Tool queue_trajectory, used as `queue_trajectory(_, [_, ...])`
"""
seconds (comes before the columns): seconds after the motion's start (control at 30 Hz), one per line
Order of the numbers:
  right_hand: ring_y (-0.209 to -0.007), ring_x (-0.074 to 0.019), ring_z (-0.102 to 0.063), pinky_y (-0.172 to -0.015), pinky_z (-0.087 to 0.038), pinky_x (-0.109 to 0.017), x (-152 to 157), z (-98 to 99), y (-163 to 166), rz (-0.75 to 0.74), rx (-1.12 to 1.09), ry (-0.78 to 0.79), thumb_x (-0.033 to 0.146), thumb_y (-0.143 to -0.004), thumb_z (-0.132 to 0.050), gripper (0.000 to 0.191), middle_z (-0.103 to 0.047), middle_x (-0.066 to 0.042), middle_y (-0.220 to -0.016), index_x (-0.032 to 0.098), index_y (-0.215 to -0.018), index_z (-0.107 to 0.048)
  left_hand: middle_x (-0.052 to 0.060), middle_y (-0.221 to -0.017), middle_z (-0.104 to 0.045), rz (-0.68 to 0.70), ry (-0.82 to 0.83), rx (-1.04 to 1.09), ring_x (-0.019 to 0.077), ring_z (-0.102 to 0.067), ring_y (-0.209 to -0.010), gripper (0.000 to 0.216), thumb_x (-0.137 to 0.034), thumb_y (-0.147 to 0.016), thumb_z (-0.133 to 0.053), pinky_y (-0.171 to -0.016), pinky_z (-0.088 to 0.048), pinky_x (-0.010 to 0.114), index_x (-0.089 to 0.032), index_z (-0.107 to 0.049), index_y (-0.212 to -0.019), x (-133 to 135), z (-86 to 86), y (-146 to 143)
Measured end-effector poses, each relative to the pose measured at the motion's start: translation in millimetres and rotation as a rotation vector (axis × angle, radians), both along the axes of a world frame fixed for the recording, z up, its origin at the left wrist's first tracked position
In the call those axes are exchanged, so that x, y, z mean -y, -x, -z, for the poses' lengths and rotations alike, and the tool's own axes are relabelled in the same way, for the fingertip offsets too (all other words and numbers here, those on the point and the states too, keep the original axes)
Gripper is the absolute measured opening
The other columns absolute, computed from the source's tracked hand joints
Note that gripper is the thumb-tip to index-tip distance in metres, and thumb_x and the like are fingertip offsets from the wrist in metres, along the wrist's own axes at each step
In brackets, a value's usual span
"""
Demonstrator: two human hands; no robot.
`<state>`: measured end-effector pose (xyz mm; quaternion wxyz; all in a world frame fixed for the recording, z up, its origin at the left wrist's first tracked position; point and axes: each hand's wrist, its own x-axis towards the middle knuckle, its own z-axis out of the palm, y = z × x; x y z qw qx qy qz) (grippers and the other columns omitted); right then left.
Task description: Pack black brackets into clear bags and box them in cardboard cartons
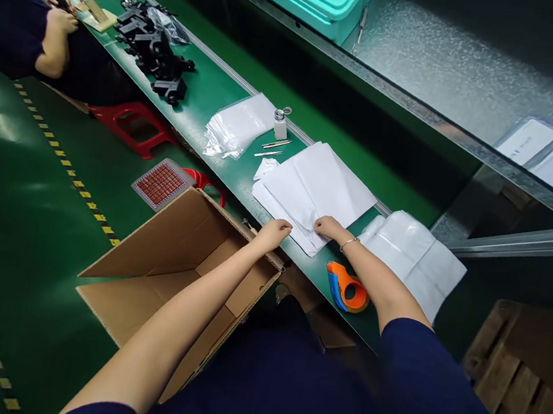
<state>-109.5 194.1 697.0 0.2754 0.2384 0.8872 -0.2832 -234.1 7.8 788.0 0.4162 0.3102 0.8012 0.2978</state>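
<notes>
Left hand (273, 230) and right hand (327, 227) at the near edge of the white sheets (320, 182).

Right fingers pinched shut on the stack's front corner, seemingly to steady it. Left fingers curled down at the bench (203, 101) edge beside the stack, grip impossible to tell. Stack flat mid-bench, straight ahead. Just beside the right forearm, an orange tape dispenser (347, 289), within easy reach; beyond it, more white bags (416, 258). Under the left arm, an open cardboard box (173, 268), mouth up against the bench.

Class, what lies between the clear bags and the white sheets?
A small bottle and thin metal tools, beside the white sheets; head view.
</notes>
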Motion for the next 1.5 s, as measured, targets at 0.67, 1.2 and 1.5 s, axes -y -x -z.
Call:
queue_trajectory(0.67, [-0.07,-0.0128,-0.058,-0.062,-0.039,-0.02,-24,-13.6,-8,0.178,-0.208,0.242,0.012,-0.074,-0.058,0.02,-0.072,-0.003,-0.078,0.012,-0.085,-0.074,0.0,-0.069,-0.062,-0.308,0.096,0.327,0.0096,-0.057,-0.059,0.014,-0.017,-0.08,-0.064,-0.045,-0.041,0.018,-0.016,-0.057,-0.068,-68,71.5,-38])
queue_trajectory(1.2, [-0.075,-0.0134,-0.061,-0.066,-0.042,-0.02,-36,-40.7,-16,0.165,-0.277,0.195,0.014,-0.079,-0.056,0.021,-0.072,-0.003,-0.083,0.013,-0.091,-0.072,0.004,-0.089,-0.064,-0.456,0.14,0.247,0.0125,-0.063,-0.071,0.021,-0.032,-0.095,-0.052,-0.059,-0.051,0.023,-0.015,-0.055,-0.107,-65,58.0,-28])
queue_trajectory(1.5, [-0.088,-0.0166,-0.069,-0.082,-0.046,-0.022,-68,-141.4,34,0.094,-0.374,-0.067,0.008,-0.083,-0.056,0.042,-0.074,-0.01,-0.101,0.006,-0.125,-0.061,-0.001,-0.066,-0.057,-0.507,-0.071,0.437,0.0101,-0.057,-0.055,0.01,-0.018,-0.077,-0.06,-0.056,-0.053,0.022,-0.017,-0.052,-0.082,-123,28.0,-17])
